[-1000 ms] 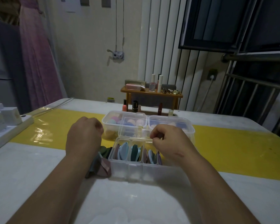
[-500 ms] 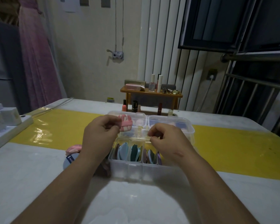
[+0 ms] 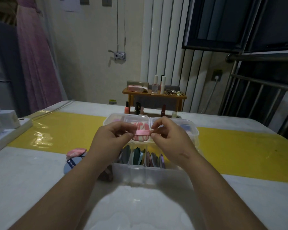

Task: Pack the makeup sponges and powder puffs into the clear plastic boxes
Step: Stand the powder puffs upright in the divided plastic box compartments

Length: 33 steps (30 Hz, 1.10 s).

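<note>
pink marbled powder puff (image 3: 139,138) held in the air between both hands, above the gap between the near clear box (image 3: 148,175) and the far clear box (image 3: 192,129). left hand (image 3: 113,138) grip: narrow, pinching the puff's left end. right hand (image 3: 170,138) grip: narrow, pinching its right end. second pink puff (image 3: 76,151) lies on the worktop (image 3: 32,180), left of the near box.

Head-worn view, forward-down, close over table (image 3: 32,188)
</note>
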### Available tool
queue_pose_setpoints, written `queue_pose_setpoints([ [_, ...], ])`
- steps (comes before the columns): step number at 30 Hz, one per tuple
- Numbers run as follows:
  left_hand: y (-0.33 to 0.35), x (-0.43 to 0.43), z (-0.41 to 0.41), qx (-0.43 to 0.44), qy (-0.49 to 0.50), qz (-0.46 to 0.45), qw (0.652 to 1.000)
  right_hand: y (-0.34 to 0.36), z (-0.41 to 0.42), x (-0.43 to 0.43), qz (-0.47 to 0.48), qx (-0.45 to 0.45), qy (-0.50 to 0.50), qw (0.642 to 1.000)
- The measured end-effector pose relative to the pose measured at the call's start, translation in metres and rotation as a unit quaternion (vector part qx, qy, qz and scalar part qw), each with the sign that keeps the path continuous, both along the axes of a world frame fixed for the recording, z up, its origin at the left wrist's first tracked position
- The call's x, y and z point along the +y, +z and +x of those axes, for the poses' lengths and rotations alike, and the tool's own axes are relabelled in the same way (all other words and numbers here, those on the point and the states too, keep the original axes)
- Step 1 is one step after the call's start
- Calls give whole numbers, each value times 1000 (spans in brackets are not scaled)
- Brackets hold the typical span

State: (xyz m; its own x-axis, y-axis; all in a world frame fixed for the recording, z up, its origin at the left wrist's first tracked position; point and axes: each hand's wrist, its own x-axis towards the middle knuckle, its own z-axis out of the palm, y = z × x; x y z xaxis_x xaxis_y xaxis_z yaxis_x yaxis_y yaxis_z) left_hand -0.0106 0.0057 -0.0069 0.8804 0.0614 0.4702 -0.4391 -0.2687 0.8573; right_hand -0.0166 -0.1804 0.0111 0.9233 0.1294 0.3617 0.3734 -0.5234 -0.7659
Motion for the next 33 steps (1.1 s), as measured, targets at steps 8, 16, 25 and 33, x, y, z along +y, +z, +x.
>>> queue_pose_setpoints([
  [8,0,0,-2,25,-30,41,998,5,0,-4,33,-47,3,998],
  [16,-3,4,3,34,37,44,998,12,2,-20,15,-55,-89,994],
  [25,-3,7,5,70,57,-4,996,16,-1,-24,-75,-28,-114,990],
  [33,-2,10,6,91,54,-28,994,13,0,-25,-102,43,-78,991],
])
